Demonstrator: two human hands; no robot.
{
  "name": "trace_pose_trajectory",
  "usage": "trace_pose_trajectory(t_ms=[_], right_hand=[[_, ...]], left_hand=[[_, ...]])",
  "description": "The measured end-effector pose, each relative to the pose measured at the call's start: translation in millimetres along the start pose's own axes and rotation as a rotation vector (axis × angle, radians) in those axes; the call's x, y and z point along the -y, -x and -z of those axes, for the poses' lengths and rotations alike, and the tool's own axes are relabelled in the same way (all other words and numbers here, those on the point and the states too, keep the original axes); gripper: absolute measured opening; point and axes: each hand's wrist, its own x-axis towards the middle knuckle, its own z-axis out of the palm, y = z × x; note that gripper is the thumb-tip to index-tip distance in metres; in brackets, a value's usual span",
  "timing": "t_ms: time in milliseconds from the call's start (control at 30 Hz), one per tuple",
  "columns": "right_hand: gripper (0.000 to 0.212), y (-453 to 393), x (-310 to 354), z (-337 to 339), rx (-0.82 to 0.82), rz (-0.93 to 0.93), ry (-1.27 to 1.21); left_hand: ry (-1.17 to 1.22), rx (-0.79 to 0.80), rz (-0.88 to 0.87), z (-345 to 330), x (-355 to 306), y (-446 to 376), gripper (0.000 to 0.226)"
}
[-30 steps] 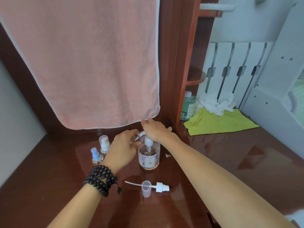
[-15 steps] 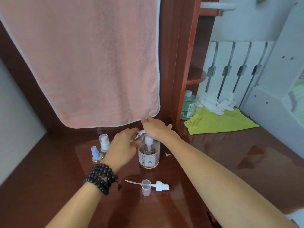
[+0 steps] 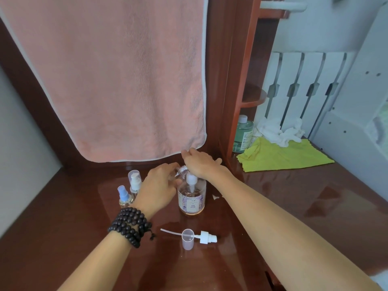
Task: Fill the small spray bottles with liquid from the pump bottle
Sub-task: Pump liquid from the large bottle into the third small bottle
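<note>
Right now the left hand (image 3: 157,184) grips a small open spray bottle (image 3: 181,171), tilted at the spout of the pump bottle (image 3: 191,196) standing on the bench (image 3: 294,206), while the right hand (image 3: 200,162) presses flat on its pump head.

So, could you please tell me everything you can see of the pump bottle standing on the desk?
The pump bottle is a clear, round, plastic-looking bottle standing upright on the glossy brown desk. It has a white pump head with a dip tube running down inside, a pale label with purple pattern on its front, and pinkish liquid low in it. The right hand rests over the pump top; the left hand holds a small clear bottle, tilted, beside the pump head.
</note>
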Motion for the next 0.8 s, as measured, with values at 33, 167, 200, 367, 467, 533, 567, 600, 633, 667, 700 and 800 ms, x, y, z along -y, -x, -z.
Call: trace_pose_trajectory(t_ms=[33, 167, 200, 367, 467, 533, 567, 600, 633, 667, 700, 800], right_hand=[[0.058, -0.7, -1.0, -1.3, 0.009, -0.002, -0.01], [0.05, -1.6, -8.7, -9.7, 0.032, -0.03, -0.058], [0.051, -0.5, -9.4, -11.3, 0.041, -0.041, -0.061], [0.056, 2.9, -1.3, -4.7, 0.039, -0.021, -0.025], [0.06, 4.9, 2.7, 3.5, 0.035, 0.003, -0.047], [0.059, 2.9, 1.0, 1.1, 0.033, -0.001, -0.063], [0.057, 2.0, -0.3, -1.7, 0.03, -0.007, -0.072], [0.053, 0.0, -2.4, -5.8, 0.029, -0.013, -0.077], [0.048, -1.4, -4.3, -9.4, 0.031, -0.016, -0.076], [0.043, -2.5, -6.0, -12.3, 0.036, -0.024, -0.076], [0.043, -2.5, -7.0, -14.7, 0.041, -0.031, -0.079], [0.05, -0.9, -6.1, -14.2, 0.046, -0.032, -0.078]], left_hand=[[0.001, -0.004, 0.007, -1.4, 0.1, 0.4, 0.02], [0.001, 0.009, 0.035, -9.1, -1.6, 4.2, 0.023], [0.004, 0.014, 0.039, -10.3, -1.9, 4.9, 0.024], [0.012, 0.007, 0.02, -3.7, -1.5, 4.7, 0.024], [0.012, 0.003, -0.012, 2.7, -0.8, -0.1, 0.021], [0.014, -0.005, -0.014, 2.3, -1.7, 0.6, 0.021], [0.013, -0.017, -0.015, 0.6, -1.9, 1.8, 0.021], [0.012, -0.024, -0.01, -3.3, -1.4, 3.3, 0.022], [0.013, -0.025, -0.004, -6.1, -1.6, 4.6, 0.024], [0.015, -0.02, 0.005, -8.0, -2.2, 6.1, 0.024], [0.017, -0.012, 0.014, -9.3, -2.2, 7.0, 0.024], [0.022, 0.001, 0.024, -7.3, -1.8, 7.2, 0.025]])
